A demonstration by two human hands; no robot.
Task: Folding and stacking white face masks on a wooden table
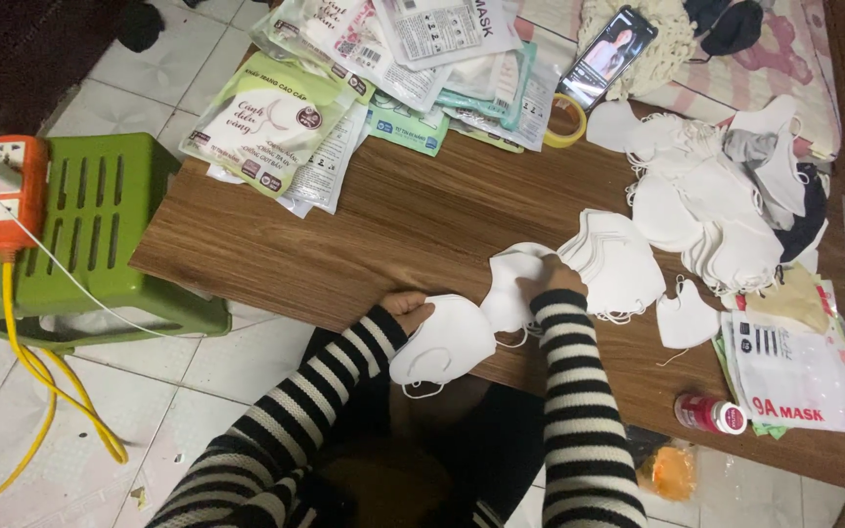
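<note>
As seen from above, a person in black-and-white striped sleeves sits at the near edge of a low wooden table point(422, 215). The left hand point(409, 311) is closed on the rim of a white face mask point(447, 342), which hangs past the table edge with an ear loop dangling below it. The right hand point(555, 279) is pinched around a second white mask point(512, 284), just beside a fanned stack of masks point(618, 259) lying beyond its knuckles.

The masks look very light, thin and soft, likely to bend or crease under pressure; the folded edge seems the safest place to grip, since the loops are thin and could snag.

Farther past the right hand lies a loose heap of masks point(716, 210). Beyond the left hand are printed packets point(344, 88), with a tape roll point(566, 119) and a phone point(606, 51) behind them. Out to the left stands a green plastic stool point(100, 225) carrying an orange power strip point(10, 191). Near the right elbow lies a small red tube point(708, 414).

Both sets of fingertips are hidden behind the masks, and the person's lap is dark and unclear.
</note>
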